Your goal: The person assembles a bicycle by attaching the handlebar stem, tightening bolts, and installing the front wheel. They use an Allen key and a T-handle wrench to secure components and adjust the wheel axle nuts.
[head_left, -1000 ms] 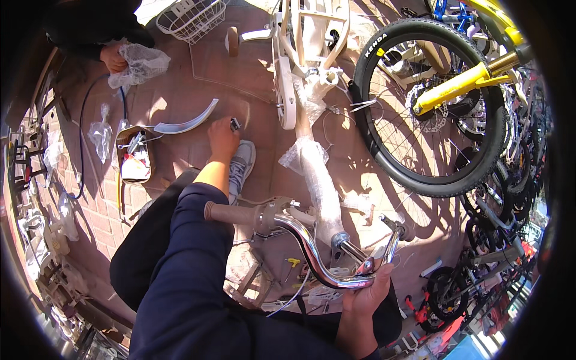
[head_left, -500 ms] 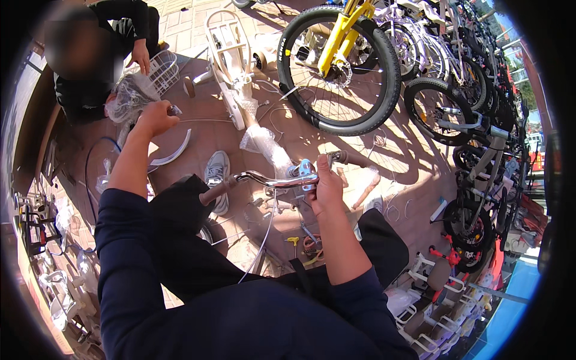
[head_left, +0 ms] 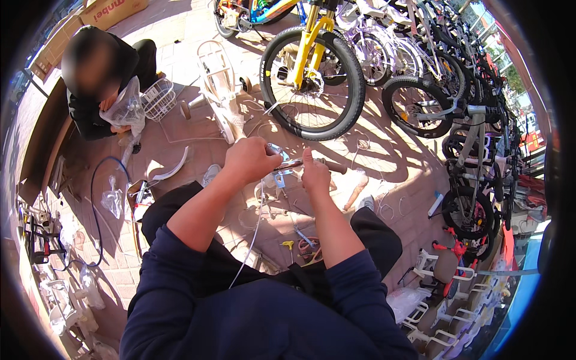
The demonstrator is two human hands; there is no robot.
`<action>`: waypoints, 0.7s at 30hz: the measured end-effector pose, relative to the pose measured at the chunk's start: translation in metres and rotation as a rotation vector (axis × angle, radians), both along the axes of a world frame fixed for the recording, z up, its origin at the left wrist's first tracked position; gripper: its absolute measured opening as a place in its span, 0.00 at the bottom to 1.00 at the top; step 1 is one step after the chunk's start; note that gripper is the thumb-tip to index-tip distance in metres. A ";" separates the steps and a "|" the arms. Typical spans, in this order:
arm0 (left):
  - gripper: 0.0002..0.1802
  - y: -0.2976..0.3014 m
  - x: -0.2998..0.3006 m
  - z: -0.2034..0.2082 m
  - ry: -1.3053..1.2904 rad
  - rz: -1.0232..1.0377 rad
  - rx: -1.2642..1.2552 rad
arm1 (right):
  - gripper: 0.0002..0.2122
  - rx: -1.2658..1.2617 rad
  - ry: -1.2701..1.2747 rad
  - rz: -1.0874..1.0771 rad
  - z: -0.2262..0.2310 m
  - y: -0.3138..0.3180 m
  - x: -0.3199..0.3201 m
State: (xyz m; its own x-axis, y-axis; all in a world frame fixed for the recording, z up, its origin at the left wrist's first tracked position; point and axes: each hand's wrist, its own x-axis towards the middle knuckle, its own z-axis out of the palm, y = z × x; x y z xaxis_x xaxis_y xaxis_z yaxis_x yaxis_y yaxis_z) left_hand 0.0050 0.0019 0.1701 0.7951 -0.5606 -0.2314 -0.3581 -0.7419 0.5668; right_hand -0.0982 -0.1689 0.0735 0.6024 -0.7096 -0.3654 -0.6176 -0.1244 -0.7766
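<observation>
Between my knees is a chrome handlebar (head_left: 291,165) with a brown grip (head_left: 335,166) at its right end. My right hand (head_left: 316,174) is wrapped round the bar beside this grip, thumb raised along it. My left hand (head_left: 252,159) is a closed fist just left of the bar's middle, hiding the bar's left part. Whatever its fingers hold is hidden. By its knuckles shows a shiny bluish metal part (head_left: 275,149). A thin white cable (head_left: 257,225) hangs from the bar toward my lap. Beyond my hands lies a cream bicycle frame with a rack (head_left: 217,75).
A yellow-handled tool (head_left: 288,245) and an orange coil (head_left: 308,247) lie on the paving below the bar. At left, another person (head_left: 114,78) crouches with clear plastic wrap beside a white basket (head_left: 159,101). A yellow-forked bicycle (head_left: 313,51) stands ahead; several bicycles line the right.
My left hand has come from the far left, by the other person, to the handlebar. The bar has turned and its left grip is now hidden. The other person has lifted the plastic wrap.
</observation>
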 end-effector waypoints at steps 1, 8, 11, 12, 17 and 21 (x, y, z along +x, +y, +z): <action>0.23 -0.009 -0.004 -0.004 -0.037 0.008 0.009 | 0.25 -0.133 -0.080 0.030 -0.015 -0.008 -0.009; 0.27 -0.022 -0.016 0.000 -0.103 0.079 0.069 | 0.24 -0.126 -0.584 0.473 0.043 0.018 -0.021; 0.30 -0.030 -0.016 -0.007 -0.088 0.012 0.097 | 0.27 -0.530 -0.586 0.597 0.030 0.015 -0.013; 0.30 -0.030 -0.017 -0.007 -0.107 -0.010 0.090 | 0.28 -0.545 -0.567 0.622 0.027 0.011 -0.009; 0.30 -0.011 -0.011 -0.007 -0.054 -0.095 -0.077 | 0.27 -0.269 -0.409 0.655 0.041 -0.002 -0.005; 0.27 0.019 0.004 -0.044 -0.210 -0.296 -0.317 | 0.27 -0.320 -0.344 0.722 0.045 -0.004 -0.001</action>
